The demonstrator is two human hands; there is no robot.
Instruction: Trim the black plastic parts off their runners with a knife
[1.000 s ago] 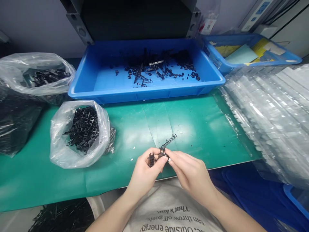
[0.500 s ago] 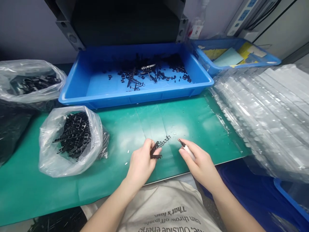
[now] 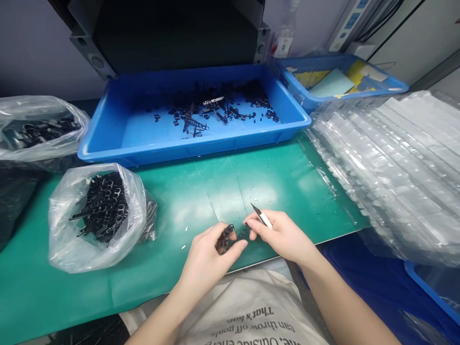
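Observation:
My left hand (image 3: 210, 249) is curled round dark ladder-like plastic parts (image 3: 224, 238), which poke up between its thumb and fingers. Low over the green mat, my right hand (image 3: 287, 235) grips a slim craft knife (image 3: 265, 219) with a white handle, its dark tip pointing up and to the left. The right fingertips are beside a black ringed plastic strip (image 3: 243, 233) that lies between the hands; whether they pinch it, I cannot tell. Small white and dark scraps are scattered on the mat (image 3: 201, 191) beyond both hands.
A clear bag (image 3: 57, 230) full of black ringed parts stands at left, with another bag (image 3: 75, 112) behind it. Loose black pieces fill part of a blue tray (image 3: 201, 149) at the back. Stacked clear plastic trays (image 3: 391, 167) occupy the right; a blue basket (image 3: 302, 98) sits behind them.
My right hand has moved left, close to the left hand, and the knife tip now points farther up. The left hand has turned and drawn the black parts slightly nearer to me.

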